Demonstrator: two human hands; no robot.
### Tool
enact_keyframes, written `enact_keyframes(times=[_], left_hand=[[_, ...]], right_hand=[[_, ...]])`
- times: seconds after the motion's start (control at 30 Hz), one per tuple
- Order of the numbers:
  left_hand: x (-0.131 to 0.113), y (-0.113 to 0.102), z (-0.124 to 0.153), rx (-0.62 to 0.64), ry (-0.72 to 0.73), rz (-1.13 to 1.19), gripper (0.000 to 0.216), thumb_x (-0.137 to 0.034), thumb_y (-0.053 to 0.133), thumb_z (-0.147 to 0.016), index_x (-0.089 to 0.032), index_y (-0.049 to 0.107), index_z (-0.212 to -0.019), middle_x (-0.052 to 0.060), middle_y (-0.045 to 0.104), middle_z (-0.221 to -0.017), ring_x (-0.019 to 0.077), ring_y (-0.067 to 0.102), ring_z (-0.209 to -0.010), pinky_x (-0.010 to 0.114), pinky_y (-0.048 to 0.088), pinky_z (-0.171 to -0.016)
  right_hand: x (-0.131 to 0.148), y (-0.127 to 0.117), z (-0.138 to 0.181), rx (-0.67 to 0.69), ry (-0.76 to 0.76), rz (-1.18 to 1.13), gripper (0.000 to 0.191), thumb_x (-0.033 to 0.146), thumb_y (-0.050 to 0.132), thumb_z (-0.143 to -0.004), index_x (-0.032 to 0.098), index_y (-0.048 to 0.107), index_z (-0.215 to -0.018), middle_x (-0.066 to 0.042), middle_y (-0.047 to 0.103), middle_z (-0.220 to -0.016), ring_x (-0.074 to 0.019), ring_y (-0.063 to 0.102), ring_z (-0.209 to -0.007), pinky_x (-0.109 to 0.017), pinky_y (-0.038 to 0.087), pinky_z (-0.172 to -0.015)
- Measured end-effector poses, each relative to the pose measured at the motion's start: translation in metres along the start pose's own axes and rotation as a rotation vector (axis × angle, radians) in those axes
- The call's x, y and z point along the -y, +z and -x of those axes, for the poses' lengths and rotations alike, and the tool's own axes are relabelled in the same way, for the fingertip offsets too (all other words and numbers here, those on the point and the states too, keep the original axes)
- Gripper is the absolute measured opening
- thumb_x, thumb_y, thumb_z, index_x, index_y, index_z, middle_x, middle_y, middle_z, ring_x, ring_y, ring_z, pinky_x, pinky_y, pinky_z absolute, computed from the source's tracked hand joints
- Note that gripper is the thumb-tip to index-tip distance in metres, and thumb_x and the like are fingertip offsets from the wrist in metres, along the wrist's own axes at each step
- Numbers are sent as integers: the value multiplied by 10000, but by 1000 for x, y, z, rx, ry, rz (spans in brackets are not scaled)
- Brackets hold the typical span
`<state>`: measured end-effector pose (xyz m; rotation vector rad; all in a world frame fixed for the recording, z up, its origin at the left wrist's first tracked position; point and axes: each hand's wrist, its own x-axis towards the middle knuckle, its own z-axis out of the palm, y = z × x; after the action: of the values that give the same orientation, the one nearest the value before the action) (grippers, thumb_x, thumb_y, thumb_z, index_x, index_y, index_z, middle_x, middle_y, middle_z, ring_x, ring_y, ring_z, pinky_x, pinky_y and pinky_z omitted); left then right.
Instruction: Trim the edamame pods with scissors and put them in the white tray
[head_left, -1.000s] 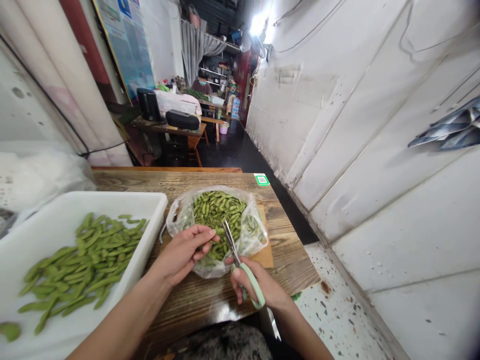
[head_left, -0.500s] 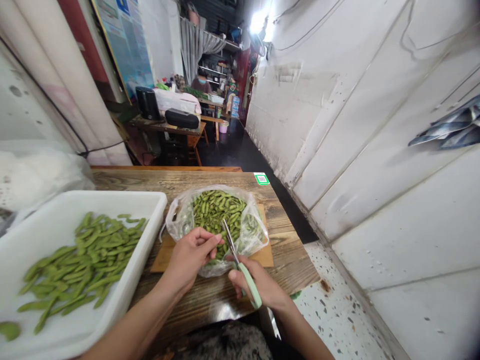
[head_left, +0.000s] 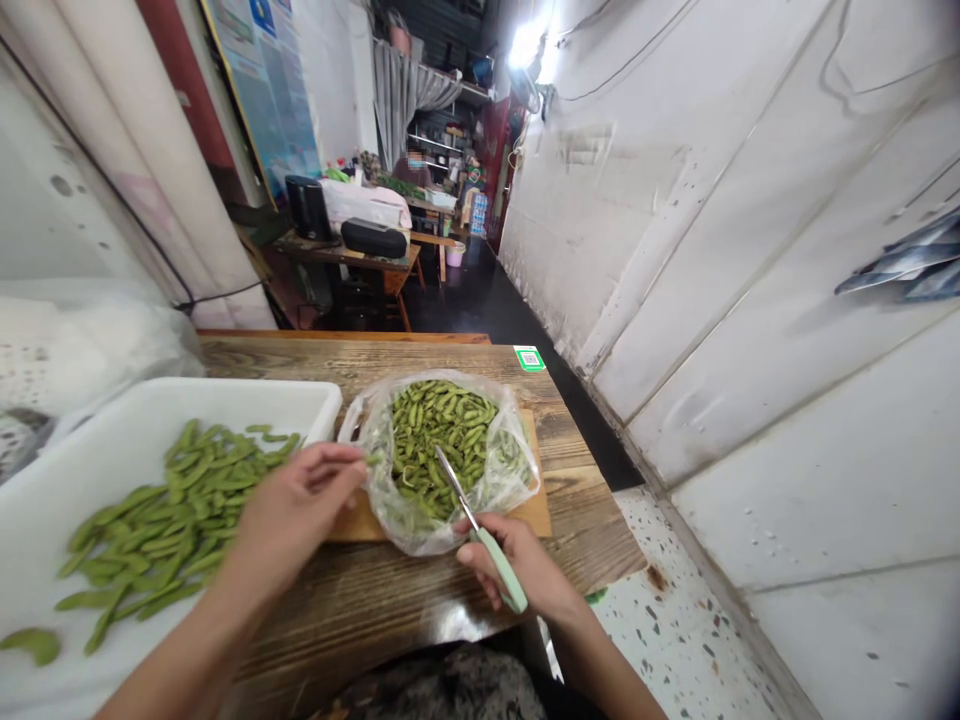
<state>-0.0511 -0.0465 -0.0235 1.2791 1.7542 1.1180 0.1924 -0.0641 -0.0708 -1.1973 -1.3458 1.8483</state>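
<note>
My right hand (head_left: 514, 565) is wrapped round a pair of scissors (head_left: 501, 570) with pale green handles. Their blades lie together, pointing up and left over a clear plastic bag (head_left: 382, 500) full of green edamame pods (head_left: 442, 430). Between the tray and the bag, my left hand (head_left: 307, 500) is closed in a pinch, with a bit of a green pod showing at the fingertips. Most of that pod is hidden. To the left, a white tray (head_left: 319, 398) holds a heap of loose edamame pods (head_left: 180, 510).
The bag rests on a brown cardboard piece (head_left: 536, 515) on the wooden table (head_left: 592, 500). White plastic bags (head_left: 112, 340) crowd the far left. A white wall (head_left: 720, 400) runs along the right. Further back are a desk with a black speaker-like box (head_left: 373, 238) and a seated person (head_left: 417, 172).
My left hand has moved left, from over the bag toward the tray's edge. The scissor blades have closed, while my right hand stays almost in place. The view has shifted slightly.
</note>
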Motion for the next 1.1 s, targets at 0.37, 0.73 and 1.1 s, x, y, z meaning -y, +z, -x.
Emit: enact_keyframes(times=[0.37,0.73,1.1], left_hand=[[-19,18,-50,-53,267,-927,374,-312,360,-874,-223,709,-975,102,712,-1095,277,578,-1100,500,309,-950],[-4,82,-94,1,194,-1000,319,-251,485,-776,-148,640,-1036,164,711,-950,342,603,-986,439,358,-819],[-7,61,-71,33,316,-785,281,-429,452,-827,-204,591,-730,76,700,-763,248,624,-769,328,346,-660]], right_hand=[[-3,0,-1,-12,-10,-16,589,582,709,-671,137,557,-1026,112,433,-435,-51,374,-328,-152,328,-309],[-5,-7,6,-23,13,-1,590,586,712,-665,149,557,-1029,108,440,-468,-45,378,-342,-151,338,-320],[-2,-6,4,-40,6,18,585,576,713,-677,153,558,-1050,89,459,-494,-69,412,-371,-171,345,-345]])
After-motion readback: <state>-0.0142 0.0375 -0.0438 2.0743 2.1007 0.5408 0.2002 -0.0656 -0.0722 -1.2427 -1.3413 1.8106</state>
